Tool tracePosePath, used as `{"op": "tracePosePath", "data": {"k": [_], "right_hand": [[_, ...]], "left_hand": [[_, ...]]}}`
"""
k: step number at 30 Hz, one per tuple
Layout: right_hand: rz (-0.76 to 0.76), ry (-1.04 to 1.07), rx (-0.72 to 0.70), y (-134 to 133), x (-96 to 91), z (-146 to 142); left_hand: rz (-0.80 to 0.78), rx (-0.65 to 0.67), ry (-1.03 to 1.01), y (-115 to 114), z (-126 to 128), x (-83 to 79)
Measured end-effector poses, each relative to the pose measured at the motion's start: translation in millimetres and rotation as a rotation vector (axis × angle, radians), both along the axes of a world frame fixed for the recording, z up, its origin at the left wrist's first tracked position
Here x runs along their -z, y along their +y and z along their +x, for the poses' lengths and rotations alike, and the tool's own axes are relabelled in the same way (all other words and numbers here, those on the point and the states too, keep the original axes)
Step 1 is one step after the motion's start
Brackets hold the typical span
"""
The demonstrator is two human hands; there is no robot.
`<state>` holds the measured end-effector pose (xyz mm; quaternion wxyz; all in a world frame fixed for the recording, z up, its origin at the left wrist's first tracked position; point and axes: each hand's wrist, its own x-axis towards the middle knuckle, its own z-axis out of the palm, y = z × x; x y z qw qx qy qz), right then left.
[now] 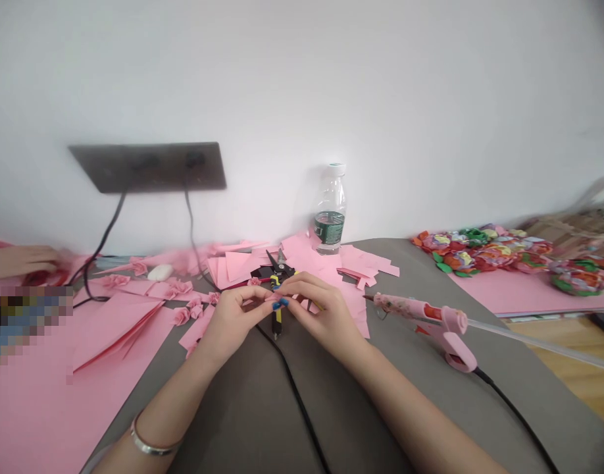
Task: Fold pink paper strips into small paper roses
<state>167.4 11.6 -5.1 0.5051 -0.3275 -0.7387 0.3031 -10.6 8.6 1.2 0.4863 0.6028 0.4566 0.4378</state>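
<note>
My left hand [233, 316] and my right hand [318, 309] meet over the grey table [262, 408], fingers pinched together on a small piece of pink paper [263, 303]. Both hands are closed around it; blue-painted fingertips show at the pinch. Just behind and under the hands lies a pair of black and yellow pliers [278, 283]. Small folded pink paper roses [188, 309] lie to the left of my left hand.
A pink hot glue gun [430, 319] lies to the right with its black cord. A clear water bottle [330, 209] stands by the wall. Pink paper sheets [45, 395] cover the left. Colourful paper flowers [479, 250] sit far right. Another person's hand [20, 260] rests far left.
</note>
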Motion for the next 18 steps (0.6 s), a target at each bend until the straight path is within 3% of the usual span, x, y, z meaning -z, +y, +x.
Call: {"op": "tracePosePath", "data": {"k": [4, 12, 18], "right_hand": [[-0.023, 0.007, 0.005, 0.0, -0.5, -1.0], [-0.344, 0.198, -0.051, -0.6, 4.4, -5.2], [-0.437, 0.261, -0.126, 0.4, 2.3, -5.0]], "left_hand": [[0.031, -0.044, -0.030, -1.3, 0.8, 0.2], [0.090, -0.152, -0.021, -4.2, 5.0, 1.3], [0.129, -0.195, -0.096, -5.7, 7.0, 2.7]]}}
